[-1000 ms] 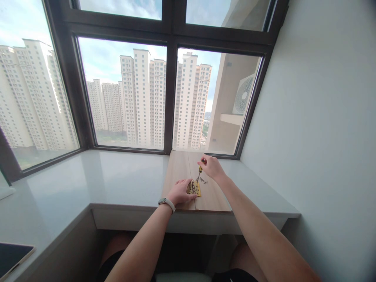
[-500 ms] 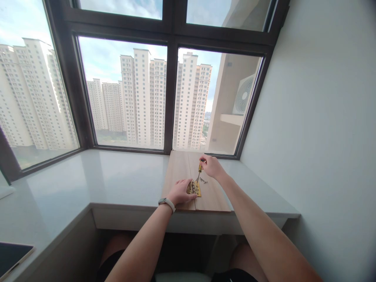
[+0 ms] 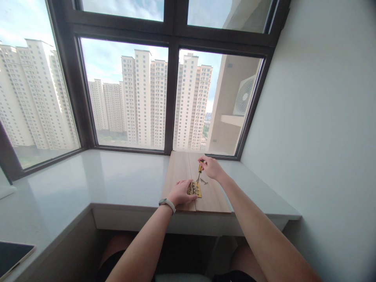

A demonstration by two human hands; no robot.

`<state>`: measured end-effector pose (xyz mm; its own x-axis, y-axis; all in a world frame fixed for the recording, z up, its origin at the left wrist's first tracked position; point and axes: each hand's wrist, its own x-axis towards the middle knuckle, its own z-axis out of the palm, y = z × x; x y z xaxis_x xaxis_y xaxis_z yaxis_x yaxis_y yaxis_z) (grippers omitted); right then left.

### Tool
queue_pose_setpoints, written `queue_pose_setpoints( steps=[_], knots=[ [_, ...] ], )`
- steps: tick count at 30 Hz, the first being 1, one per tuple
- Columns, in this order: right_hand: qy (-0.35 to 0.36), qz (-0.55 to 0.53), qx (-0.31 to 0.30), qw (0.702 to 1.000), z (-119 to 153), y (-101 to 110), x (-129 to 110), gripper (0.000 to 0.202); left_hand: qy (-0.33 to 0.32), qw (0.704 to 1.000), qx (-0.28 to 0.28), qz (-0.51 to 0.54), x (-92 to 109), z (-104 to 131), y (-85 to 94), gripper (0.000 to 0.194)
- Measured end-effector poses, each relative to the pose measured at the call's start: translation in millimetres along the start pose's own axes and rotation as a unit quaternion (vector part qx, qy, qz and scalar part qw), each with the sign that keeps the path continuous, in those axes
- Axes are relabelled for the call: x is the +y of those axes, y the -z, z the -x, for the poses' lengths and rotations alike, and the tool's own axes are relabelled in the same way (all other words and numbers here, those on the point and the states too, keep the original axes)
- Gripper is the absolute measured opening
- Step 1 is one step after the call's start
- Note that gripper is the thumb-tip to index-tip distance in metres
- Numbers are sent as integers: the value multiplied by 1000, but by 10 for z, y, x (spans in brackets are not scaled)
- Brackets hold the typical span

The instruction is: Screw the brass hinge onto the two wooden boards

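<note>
A brass-coloured hinge lies across the seam between two pale wooden boards. My left hand, wearing a watch, presses the hinge down, its thumb along the near edge and its fingers at the far side, covering part of the left leaf. In my right hand is a screwdriver with a yellow and black handle, gripped from above by the fingers. Its shaft points down, and the tip meets the far end of the hinge's right leaf. Several loose screws lie on the right board beside the hinge.
The boards rest on a white windowsill counter before a dark-framed window. A dark flat device lies at the lower left. A white wall rises on the right. My legs are under the counter.
Both hands keep nearly the same places. The right hand's fingers have shifted slightly on the screwdriver handle, and the whole view has moved a little.
</note>
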<state>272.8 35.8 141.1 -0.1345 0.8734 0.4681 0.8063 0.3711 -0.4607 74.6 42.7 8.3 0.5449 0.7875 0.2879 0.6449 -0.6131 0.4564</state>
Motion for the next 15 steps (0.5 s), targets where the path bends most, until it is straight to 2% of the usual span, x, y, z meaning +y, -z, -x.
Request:
queue_pose_setpoints(
  steps=[3,10,13,15],
  knots=[
    [-10,-7,-2,1000,-9,7,-11,20,-2,1000,0,-5,-15,-13,-20,86],
    [1,50,100,994,-10,-85,32,11,1,1000,-6,-2,13,-5,0,86],
    [11,59,114,992,1,-109,42,16,9,1000,-5,0,38,9,22,85],
    [26,45,110,993,5,-107,40,13,10,1000,-4,3,45,15,29,86]
  ],
)
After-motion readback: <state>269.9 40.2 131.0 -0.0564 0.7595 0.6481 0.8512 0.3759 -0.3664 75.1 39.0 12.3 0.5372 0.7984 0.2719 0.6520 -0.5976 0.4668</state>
